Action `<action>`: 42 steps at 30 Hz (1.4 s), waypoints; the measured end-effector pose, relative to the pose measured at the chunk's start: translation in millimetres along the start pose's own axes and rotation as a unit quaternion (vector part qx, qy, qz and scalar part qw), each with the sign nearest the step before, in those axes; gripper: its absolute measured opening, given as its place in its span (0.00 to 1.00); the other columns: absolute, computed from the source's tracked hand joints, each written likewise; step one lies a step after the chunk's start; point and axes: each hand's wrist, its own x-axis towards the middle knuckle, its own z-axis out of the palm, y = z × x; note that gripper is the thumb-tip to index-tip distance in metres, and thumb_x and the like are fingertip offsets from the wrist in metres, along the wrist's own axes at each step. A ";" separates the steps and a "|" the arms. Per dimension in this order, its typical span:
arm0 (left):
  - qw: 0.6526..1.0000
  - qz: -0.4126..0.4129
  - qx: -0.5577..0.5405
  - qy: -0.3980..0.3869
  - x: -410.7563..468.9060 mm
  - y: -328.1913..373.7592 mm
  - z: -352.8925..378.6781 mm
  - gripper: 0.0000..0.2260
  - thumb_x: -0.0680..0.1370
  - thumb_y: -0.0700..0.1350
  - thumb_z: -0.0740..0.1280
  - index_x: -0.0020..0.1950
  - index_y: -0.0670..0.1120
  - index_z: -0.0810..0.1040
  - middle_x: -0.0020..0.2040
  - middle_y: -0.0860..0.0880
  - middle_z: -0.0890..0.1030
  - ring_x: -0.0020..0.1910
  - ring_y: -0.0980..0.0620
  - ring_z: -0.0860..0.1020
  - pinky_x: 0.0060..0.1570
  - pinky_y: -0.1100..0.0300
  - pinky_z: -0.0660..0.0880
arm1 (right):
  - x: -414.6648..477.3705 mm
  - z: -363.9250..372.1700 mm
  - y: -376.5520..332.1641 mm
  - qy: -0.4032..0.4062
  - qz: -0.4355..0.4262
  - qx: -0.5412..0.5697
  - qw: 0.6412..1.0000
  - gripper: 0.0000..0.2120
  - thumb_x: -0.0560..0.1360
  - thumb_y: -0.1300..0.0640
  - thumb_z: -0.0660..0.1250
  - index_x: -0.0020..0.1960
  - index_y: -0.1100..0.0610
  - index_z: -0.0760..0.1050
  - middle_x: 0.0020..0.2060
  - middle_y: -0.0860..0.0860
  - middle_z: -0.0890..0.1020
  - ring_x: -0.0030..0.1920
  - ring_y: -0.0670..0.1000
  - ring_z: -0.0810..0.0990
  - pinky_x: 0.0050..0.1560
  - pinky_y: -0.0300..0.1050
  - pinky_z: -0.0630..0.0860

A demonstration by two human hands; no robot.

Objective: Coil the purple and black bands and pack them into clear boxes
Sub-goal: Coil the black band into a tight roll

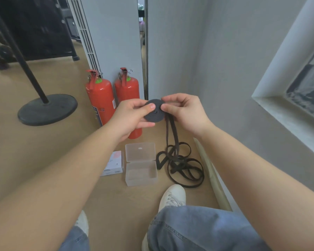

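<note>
A flat round coil of black band is held up in front of me. My left hand grips its left side, thumb on the face of the coil. My right hand pinches its right edge, where the band leaves the coil. The loose rest of the black band hangs down and lies in tangled loops on the floor. An open clear box with its lid folded back sits on the floor left of the loops. No purple band is in view.
A closed clear box with a white and pink card inside lies left of the open one. Two red fire extinguishers stand against the white wall behind. A black stand base is at left. My white shoe is near the boxes.
</note>
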 end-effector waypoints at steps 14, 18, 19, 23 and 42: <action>0.997 -0.003 0.072 -0.039 -24.6 -8.7 5.0 0.07 0.78 0.42 0.72 0.57 0.47 0.83 0.51 0.44 0.86 0.47 0.50 0.86 0.40 0.55 0.84 | -37.5 -8.3 1.9 -0.015 0.021 -0.039 0.999 0.12 0.74 0.69 0.74 0.50 0.53 0.82 0.43 0.55 0.88 0.44 0.52 0.88 0.45 0.42 0.83; 0.999 -0.017 0.042 -0.019 -30.3 -13.8 4.4 0.04 0.80 0.42 0.71 0.54 0.46 0.82 0.52 0.43 0.85 0.46 0.49 0.87 0.40 0.58 0.83 | -37.7 -0.6 4.5 0.002 0.015 -0.054 0.998 0.12 0.74 0.66 0.75 0.51 0.51 0.80 0.41 0.50 0.88 0.43 0.48 0.87 0.46 0.40 0.82; 0.999 -0.018 0.037 -0.012 -31.5 -17.0 4.6 0.05 0.80 0.42 0.71 0.55 0.46 0.82 0.52 0.43 0.85 0.47 0.49 0.87 0.40 0.58 0.83 | -38.2 1.1 6.6 0.005 0.020 -0.055 0.998 0.12 0.74 0.65 0.75 0.51 0.51 0.80 0.42 0.50 0.88 0.43 0.48 0.87 0.47 0.41 0.82; 1.000 -0.028 -0.011 -0.005 -34.2 -24.2 4.5 0.09 0.81 0.42 0.69 0.60 0.42 0.81 0.54 0.41 0.85 0.48 0.46 0.87 0.43 0.54 0.84 | -40.2 -0.9 9.1 0.004 0.039 -0.021 0.999 0.11 0.75 0.66 0.74 0.52 0.53 0.79 0.45 0.55 0.87 0.47 0.53 0.87 0.53 0.50 0.83; 0.984 -0.055 -0.169 0.004 -42.9 -16.5 29.5 0.10 0.82 0.42 0.67 0.61 0.39 0.80 0.58 0.36 0.82 0.56 0.39 0.84 0.43 0.45 0.83 | -56.5 -4.5 1.3 0.050 0.018 -0.023 0.998 0.08 0.75 0.65 0.75 0.50 0.53 0.83 0.44 0.53 0.88 0.48 0.51 0.87 0.52 0.43 0.82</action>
